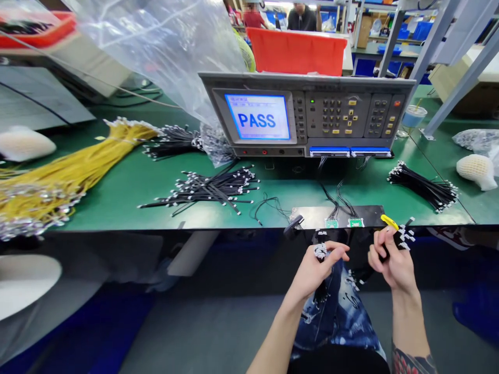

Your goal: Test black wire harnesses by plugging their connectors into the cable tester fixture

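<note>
My left hand [317,267] is closed round a bundle of black cables with white connectors [320,252], whose ends stick up above the fist and hang below it. To its right, my right hand [395,262] grips another bunch of black cables [405,238], white connectors fanning out past the fingers. A small yellow piece [389,222] shows at those fingertips; its kind I cannot make out. Both hands are just in front of the bench edge, over my lap. Close ahead, two green connector boards [355,223] sit on a plate [312,215], wired to the tester [304,117], whose screen reads PASS.
Loose black cables [210,188] lie on the green bench [117,202], with a large yellow cable bundle [97,161] farther left. A neat black cable bundle [423,187] lies at right. Behind the tester are a red bin [296,52] and people [302,18]. Clear plastic [167,52] hangs at upper left.
</note>
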The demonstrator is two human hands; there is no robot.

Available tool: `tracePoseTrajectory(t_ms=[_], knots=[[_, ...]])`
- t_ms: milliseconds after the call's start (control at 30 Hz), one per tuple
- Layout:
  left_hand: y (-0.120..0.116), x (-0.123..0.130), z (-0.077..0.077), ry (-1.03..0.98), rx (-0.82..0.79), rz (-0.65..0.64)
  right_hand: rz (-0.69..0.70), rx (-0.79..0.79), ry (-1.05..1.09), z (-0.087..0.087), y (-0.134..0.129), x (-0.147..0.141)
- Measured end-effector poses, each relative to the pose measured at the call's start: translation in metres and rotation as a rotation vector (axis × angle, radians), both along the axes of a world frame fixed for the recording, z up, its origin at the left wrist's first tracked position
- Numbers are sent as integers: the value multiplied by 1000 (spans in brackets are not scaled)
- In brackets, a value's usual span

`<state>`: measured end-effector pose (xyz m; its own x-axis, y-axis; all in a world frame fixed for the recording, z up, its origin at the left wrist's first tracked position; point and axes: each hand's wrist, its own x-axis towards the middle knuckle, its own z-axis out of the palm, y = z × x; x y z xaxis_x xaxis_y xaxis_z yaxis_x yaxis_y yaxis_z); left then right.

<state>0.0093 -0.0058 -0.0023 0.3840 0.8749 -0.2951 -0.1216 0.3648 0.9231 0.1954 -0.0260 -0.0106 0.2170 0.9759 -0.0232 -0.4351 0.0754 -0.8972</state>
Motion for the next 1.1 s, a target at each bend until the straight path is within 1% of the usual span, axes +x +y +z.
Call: tracePoseTrajectory(t_ms=[67, 100, 200, 300, 367, 433, 533, 600, 667, 733, 800, 867, 933, 967, 1033, 1100], knots=[[-2, 2, 3, -29, -35, -132, -21, 7, -37, 0, 1, 3], [-3, 3, 4, -37, -45, -191, -11, 11, -77, -1, 1, 3], [-7, 8, 5, -57, -61, -312, 110, 5, -225, -6, 2, -2], [-10, 11, 1, -103, -83, -343, 227, -33, -306, -8, 0, -11], [-11, 12, -2, -121, -84, -334, 238, -57, -310, -9, 0, -16], [-10, 11, -4, -116, -50, -309, 163, -44, -317, -9, 1, -19], [-7, 10, -6, -85, 14, -232, -49, 6, -284, -11, 4, -23], [-5, 9, -7, -45, 27, -187, -159, 15, -175, -11, 7, -25], [-3, 7, -8, -1, 30, -169, -221, 9, -56, -11, 9, -26], [-3, 4, -7, 18, 28, -141, -258, -3, 5, -10, 10, -25], [-2, 1, -7, 16, 20, -71, -300, -13, 13, -10, 12, -23], [-2, -4, -7, 5, 14, 60, -329, -15, -15, -13, 13, -20], [0, -10, -9, -29, 4, 196, -327, -20, -72, -19, 15, -19], [1, -13, -10, -59, -7, 241, -312, -25, -109, -23, 15, -19], [2, -19, -11, -136, -35, 275, -267, -37, -192, -32, 17, -20], [3, -22, -13, -199, -53, 258, -241, -47, -275, -39, 18, -22]])
